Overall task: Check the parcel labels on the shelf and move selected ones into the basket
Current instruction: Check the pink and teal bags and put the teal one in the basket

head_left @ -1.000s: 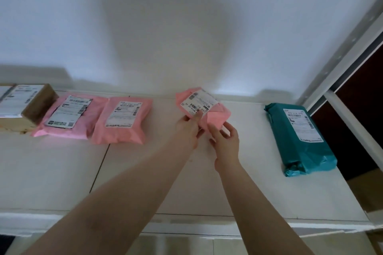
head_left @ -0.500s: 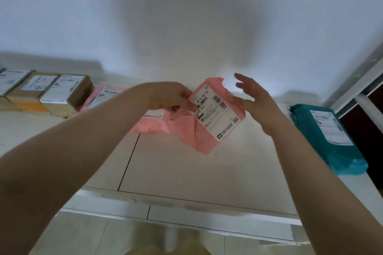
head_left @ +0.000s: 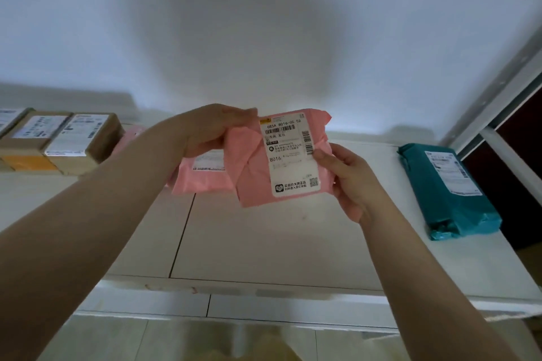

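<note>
A soft pink plastic mailer parcel (head_left: 258, 167) is held up in the air above the white shelf (head_left: 264, 243), tilted so its white printed shipping label (head_left: 290, 155) faces the camera, seemingly so the label can be read. The left hand (head_left: 211, 129) pinches the parcel's upper left corner, fingers closed on the plastic; the right hand (head_left: 349, 179) clamps the right edge, thumb on the label side. Behind it, a second pink mailer (head_left: 202, 176) lies flat on the shelf, label up. Further left sit brown cardboard boxes (head_left: 85, 138), labels also upward. Well to the right lies a teal plastic mailer parcel (head_left: 445, 187). No basket is clearly visible.
</note>
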